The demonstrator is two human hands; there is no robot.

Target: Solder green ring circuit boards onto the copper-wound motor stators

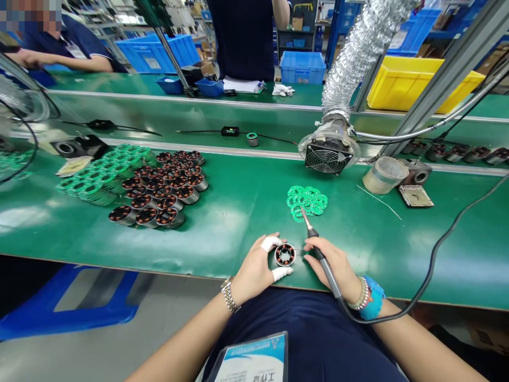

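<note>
A round metal motor stator (pixel 285 255) with copper windings sits near the front edge of the green bench, gripped between the thumb and fingers of my left hand (pixel 256 265). White wraps cover two of that hand's fingertips. My right hand (pixel 334 263) holds a soldering iron (pixel 326 273), whose tip points up and away over a loose pile of green ring boards (pixel 305 200). Thumb and index finger of my right hand are close together just right of the stator, by a thin wire; what lies between them is too small to make out.
Rows of stators (pixel 161 188) and stacked green rings (pixel 107 172) stand at left. A fan (pixel 328 156) with a foil duct hangs behind. A cup (pixel 385 175) and sponge (pixel 415 196) are at right. The iron's cable loops right. Two people are across the bench.
</note>
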